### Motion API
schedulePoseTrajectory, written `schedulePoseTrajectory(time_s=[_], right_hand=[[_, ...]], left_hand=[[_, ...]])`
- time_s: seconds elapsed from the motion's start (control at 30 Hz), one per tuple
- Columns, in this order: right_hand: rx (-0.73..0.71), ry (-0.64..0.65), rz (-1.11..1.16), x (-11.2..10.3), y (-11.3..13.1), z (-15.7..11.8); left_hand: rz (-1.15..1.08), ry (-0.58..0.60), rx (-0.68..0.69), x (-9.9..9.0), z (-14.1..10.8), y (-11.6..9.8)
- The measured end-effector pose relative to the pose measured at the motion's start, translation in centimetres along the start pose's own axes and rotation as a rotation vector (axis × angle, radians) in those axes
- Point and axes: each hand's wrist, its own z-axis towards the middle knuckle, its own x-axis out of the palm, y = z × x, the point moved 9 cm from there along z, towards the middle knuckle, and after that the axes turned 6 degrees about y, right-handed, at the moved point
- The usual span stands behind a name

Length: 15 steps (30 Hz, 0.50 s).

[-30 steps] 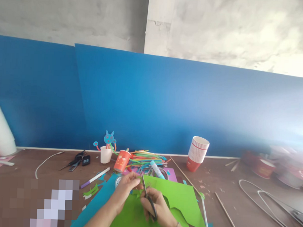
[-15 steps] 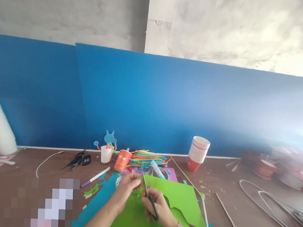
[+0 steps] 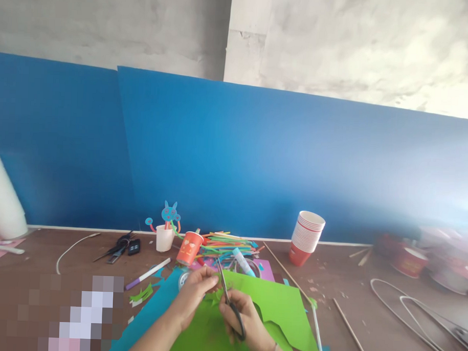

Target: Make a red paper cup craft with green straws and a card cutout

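Observation:
My right hand (image 3: 242, 316) grips a pair of scissors (image 3: 223, 285), its fingers in the black handles and the blades pointing up and away from me. Close to the blades, my left hand (image 3: 197, 289) is closed, thumb pressed against fingertips. What it pinches is too small and hidden to make out. Small green paper scraps (image 3: 213, 297) show just below the fingers. Under both hands lie green paper sheets (image 3: 268, 289), one with a wavy cut edge, over a blue sheet (image 3: 144, 318).
Behind the hands are a white cup (image 3: 165, 238) with a blue paper figure, a red cup (image 3: 189, 248), colourful sticks (image 3: 227, 242) and a glue stick (image 3: 243, 262). Stacked paper cups (image 3: 307, 237) stand right of them. A marker (image 3: 148, 274) lies left; a cable (image 3: 406, 309) curls at right.
Both hands hold nearly the same places. The scissors and right hand have shifted very slightly; the things on the table have not moved.

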Motion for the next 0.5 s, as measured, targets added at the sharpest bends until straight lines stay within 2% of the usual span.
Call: schedulePoseTrajectory(time_s=[0.33,0.5], right_hand=[[0.020,0.002,0.016,0.06,0.04,-0.07],[0.036,0.012,0.002,0.06,-0.06,-0.11]], left_hand=[[0.028,-0.011,0.001,-0.32,0.10,-0.18],[0.084,0.026,0.006,-0.18,0.02,-0.66]])
